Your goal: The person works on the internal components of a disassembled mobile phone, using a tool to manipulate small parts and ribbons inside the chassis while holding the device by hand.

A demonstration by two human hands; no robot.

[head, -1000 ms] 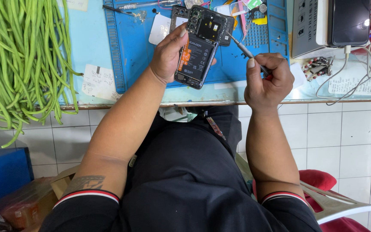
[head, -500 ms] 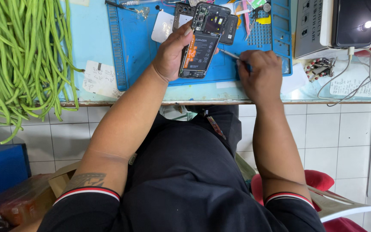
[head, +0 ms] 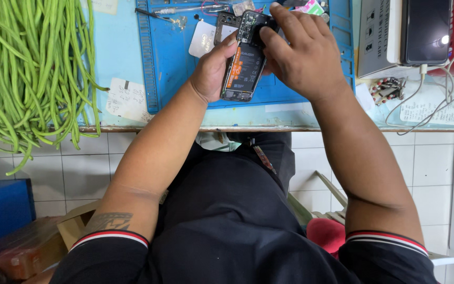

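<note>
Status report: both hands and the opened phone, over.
Left hand grips opened phone by its side. Right hand on its top end. Phone tilted above blue mat. Nothing blocking.

Place: you are sitting at a small phone repair stall.
Table (head: 116, 58): you are working over a blue repair mat (head: 177, 58) scattered with small tools.
Market sign: long green beans (head: 22, 68) are lying beside it.

Your one head camera looked steeply down from above your lap, close over the edge of the table (head: 132, 52). It faced the blue mat (head: 179, 63), with your forearms, dark shirt and tiled floor (head: 80, 173) filling the lower frame.
</note>
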